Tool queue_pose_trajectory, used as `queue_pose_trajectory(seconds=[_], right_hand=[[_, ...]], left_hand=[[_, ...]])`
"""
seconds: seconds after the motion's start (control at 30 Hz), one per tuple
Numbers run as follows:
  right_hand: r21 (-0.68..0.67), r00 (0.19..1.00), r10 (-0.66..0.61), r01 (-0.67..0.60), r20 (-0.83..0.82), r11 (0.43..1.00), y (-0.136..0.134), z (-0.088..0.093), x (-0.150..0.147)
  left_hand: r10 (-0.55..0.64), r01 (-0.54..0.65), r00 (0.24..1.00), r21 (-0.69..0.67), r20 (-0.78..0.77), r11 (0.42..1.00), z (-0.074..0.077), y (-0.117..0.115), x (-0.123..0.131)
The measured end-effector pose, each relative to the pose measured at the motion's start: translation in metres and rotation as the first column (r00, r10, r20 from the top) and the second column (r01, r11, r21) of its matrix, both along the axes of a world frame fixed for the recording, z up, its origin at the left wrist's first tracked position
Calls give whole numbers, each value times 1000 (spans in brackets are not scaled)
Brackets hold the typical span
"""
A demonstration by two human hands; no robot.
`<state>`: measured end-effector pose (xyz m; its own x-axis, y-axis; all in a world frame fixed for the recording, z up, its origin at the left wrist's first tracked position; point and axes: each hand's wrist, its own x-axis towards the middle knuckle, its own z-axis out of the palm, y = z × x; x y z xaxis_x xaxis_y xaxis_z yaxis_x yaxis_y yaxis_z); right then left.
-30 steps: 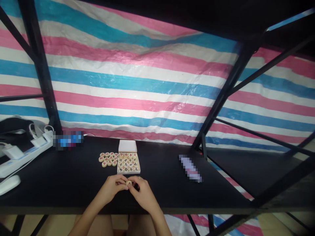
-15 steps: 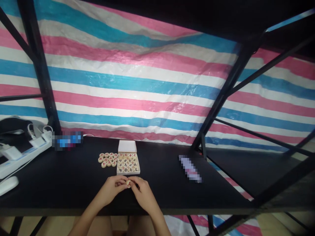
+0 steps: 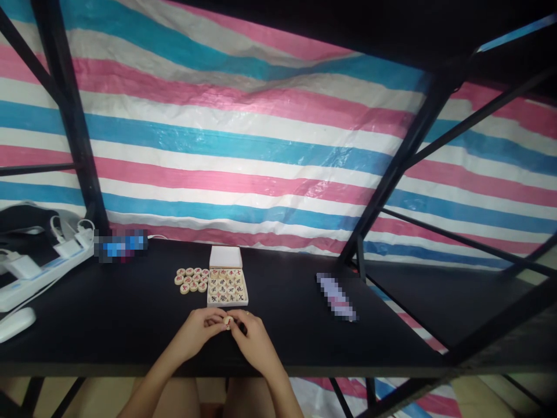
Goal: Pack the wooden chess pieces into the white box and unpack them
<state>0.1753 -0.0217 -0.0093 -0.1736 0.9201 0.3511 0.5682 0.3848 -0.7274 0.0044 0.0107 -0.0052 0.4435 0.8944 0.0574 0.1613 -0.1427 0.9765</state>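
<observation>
My left hand [image 3: 196, 332] and my right hand [image 3: 253, 341] meet over the black table [image 3: 108, 325] near its front edge. Both pinch one small round wooden chess piece [image 3: 227, 320] between their fingertips. Just beyond the hands stands a small white box [image 3: 227, 287] filled with several such pieces marked in red and black. Its white lid [image 3: 225, 256] lies behind it. A loose cluster of several more pieces [image 3: 191, 280] sits on the table to the left of the box.
A white power strip [image 3: 39, 273] with plugged chargers and a white mouse [image 3: 15, 323] lie at the far left. A blurred item [image 3: 120, 247] sits at the back left, another blurred item [image 3: 336, 297] to the right. Black frame bars and a striped tarp stand behind.
The piece has turned a little between my fingertips. Both hands stay in the same place, apart from a slight shift of the view.
</observation>
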Motion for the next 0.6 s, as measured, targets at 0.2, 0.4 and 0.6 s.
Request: queue_pose_trajectory(seconds=[0.2, 0.4, 0.6], right_hand=[[-1, 999, 22, -22, -26, 1000, -1, 3, -1], [7, 999, 42, -42, -32, 999, -2, 4, -1], [13, 996, 32, -31, -82, 999, 1, -2, 0]], left_hand=[[-7, 7, 1000, -7, 22, 1000, -2, 2, 0], [-20, 20, 999, 7, 39, 1000, -4, 2, -2], [11, -12, 998, 15, 58, 1000, 4, 0, -3]])
